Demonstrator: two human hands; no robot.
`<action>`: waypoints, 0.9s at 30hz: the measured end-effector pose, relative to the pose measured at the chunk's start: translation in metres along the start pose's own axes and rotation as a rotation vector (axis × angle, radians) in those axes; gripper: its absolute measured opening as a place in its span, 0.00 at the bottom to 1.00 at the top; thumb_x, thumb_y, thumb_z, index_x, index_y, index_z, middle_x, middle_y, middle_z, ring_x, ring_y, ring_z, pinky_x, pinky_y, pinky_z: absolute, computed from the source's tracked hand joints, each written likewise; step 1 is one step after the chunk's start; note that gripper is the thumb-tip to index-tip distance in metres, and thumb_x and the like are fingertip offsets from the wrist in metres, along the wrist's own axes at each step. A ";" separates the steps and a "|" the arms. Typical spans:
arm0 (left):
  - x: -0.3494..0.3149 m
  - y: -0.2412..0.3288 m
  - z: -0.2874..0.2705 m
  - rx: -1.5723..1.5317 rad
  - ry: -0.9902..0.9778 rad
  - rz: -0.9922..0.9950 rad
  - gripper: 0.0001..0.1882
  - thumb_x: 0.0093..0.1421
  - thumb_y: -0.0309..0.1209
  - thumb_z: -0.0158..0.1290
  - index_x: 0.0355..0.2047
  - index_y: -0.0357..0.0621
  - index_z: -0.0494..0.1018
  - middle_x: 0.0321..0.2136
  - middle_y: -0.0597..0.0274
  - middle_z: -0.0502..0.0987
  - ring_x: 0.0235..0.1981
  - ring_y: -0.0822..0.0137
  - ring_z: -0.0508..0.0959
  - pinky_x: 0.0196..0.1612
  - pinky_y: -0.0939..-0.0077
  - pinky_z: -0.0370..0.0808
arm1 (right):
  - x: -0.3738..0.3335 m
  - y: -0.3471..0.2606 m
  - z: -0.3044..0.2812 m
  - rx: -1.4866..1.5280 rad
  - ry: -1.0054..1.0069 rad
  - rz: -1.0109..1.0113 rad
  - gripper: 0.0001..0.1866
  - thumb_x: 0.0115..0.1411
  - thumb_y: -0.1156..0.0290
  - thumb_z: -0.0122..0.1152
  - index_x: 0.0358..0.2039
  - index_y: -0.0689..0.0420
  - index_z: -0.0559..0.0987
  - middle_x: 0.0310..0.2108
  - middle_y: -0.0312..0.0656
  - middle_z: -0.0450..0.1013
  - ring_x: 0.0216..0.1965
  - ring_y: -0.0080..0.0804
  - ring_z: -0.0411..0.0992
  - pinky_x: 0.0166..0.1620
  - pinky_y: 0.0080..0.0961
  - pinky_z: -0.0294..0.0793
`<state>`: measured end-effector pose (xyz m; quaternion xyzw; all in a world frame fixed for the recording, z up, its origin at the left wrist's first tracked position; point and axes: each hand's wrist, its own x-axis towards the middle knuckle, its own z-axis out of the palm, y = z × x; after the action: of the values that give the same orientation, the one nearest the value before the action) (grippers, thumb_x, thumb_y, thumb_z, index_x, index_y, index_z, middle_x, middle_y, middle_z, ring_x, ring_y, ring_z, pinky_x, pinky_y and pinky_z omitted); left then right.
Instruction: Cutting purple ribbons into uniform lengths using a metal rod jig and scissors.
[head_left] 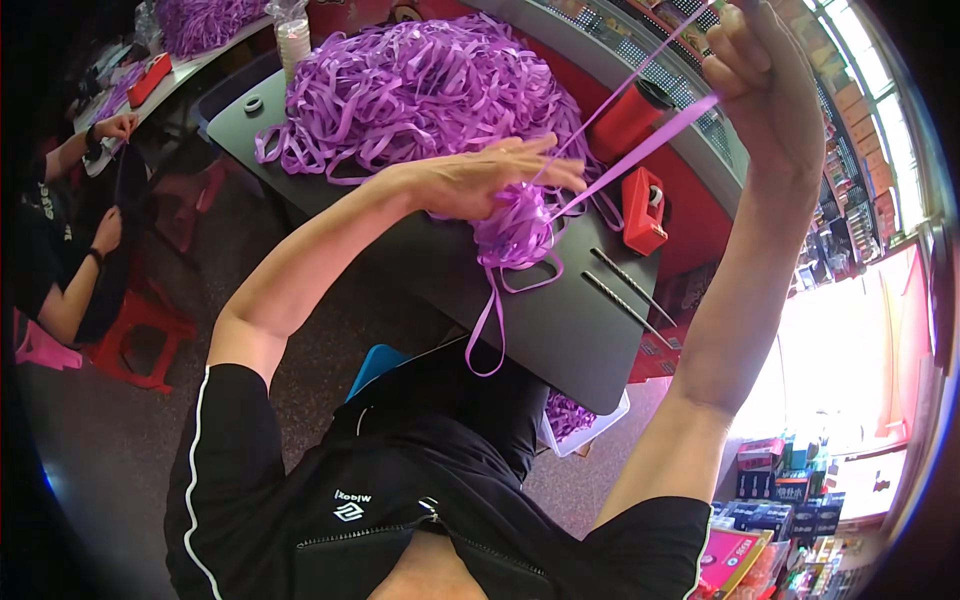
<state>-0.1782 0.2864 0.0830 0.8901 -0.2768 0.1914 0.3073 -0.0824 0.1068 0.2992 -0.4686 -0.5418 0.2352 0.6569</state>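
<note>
A large heap of purple ribbon (430, 90) covers the far part of the dark table (580, 345). In front of it, a smaller bunch of purple ribbon (515, 235) lies near the table's edge, with loops trailing toward me. My left hand (490, 175) is over this bunch, its fingers stretched out to the right and slightly blurred. High at the upper right, my right hand (750, 75) has its fingers curled on a purple ribbon strip (650, 142). Two strands run taut from it down to the bunch beside my left hand.
Right of the bunch stand a red tape dispenser (643, 212) and a red cylinder (630, 120). Two thin metal rods (630, 297) lie on the table. A white bin (598, 425) with purple ribbon sits below. Another person (75, 230) works at the left, near a red stool (145, 335).
</note>
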 end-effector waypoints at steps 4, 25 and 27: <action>0.028 0.005 0.018 -0.249 -0.222 -0.009 0.24 0.49 0.22 0.55 0.49 0.48 0.74 0.49 0.60 0.72 0.56 0.57 0.65 0.58 0.63 0.61 | -0.005 0.005 -0.070 0.394 -0.077 0.076 0.13 0.66 0.63 0.50 0.45 0.58 0.72 0.18 0.26 0.55 0.18 0.14 0.52 0.20 0.13 0.53; 0.029 -0.046 -0.021 -1.458 0.128 -0.404 0.13 0.61 0.35 0.44 0.30 0.37 0.73 0.21 0.64 0.72 0.25 0.70 0.72 0.36 0.74 0.72 | -0.194 0.075 -0.173 0.457 0.320 0.202 0.12 0.67 0.66 0.48 0.43 0.62 0.72 0.21 0.30 0.56 0.21 0.16 0.53 0.22 0.15 0.54; 0.033 -0.043 -0.025 -1.497 0.313 -0.425 0.12 0.60 0.35 0.45 0.28 0.40 0.72 0.19 0.64 0.70 0.21 0.68 0.70 0.33 0.70 0.72 | -0.198 0.091 -0.164 0.362 0.409 0.282 0.11 0.65 0.67 0.50 0.41 0.61 0.73 0.21 0.30 0.57 0.21 0.16 0.54 0.21 0.15 0.54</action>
<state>-0.1310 0.3183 0.0990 0.4438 -0.1096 0.0144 0.8893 0.0289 -0.0735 0.1270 -0.4521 -0.2776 0.3175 0.7859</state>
